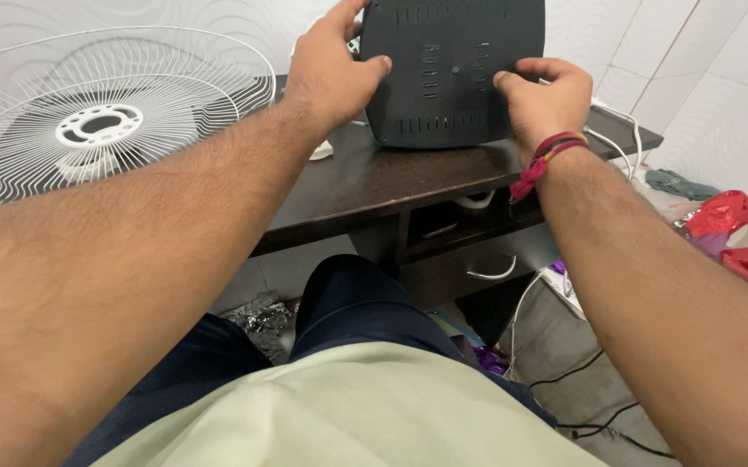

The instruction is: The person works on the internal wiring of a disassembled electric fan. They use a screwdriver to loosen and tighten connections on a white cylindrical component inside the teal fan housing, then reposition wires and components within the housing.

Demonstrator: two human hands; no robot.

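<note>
A dark wooden counter (pixel 365 177) stands against a pale wall of ribbed tiles, with a grey floor below it.

At twelve o'clock in the view a dark grey plastic cover (pixel 451 69), rounded at its corners and cut with rows of short slots, stands upright on the counter's top, its lower edge touching the wood. Both hands grip it. The left hand (pixel 331 73) is closed on its left edge, thumb pressed on the slotted face and fingers wrapped behind. The right hand (pixel 547 95) is closed on its right edge at about one o'clock, thumb on the face, fingers curled over the side. A red thread band (pixel 547 156) is tied round the right wrist.

Outward at ten o'clock, a white wire fan guard (pixel 97 121) lies partly on the counter, its round hub facing up. White cables (pixel 620 125) run along the counter's right end at two o'clock, just beside the right hand. Under the top, at about one o'clock from the centre of the view, an open shelf holds a roll of tape (pixel 476 201), and a drawer with a white curved handle (pixel 490 273) sits below it.

At three o'clock, red crumpled wrapping (pixel 724 214) lies on the floor. Black cables (pixel 581 372) trail over the floor at five o'clock. At six o'clock the person's dark trousers (pixel 348 307) and light green shirt (pixel 331 415) fill the foreground.
</note>
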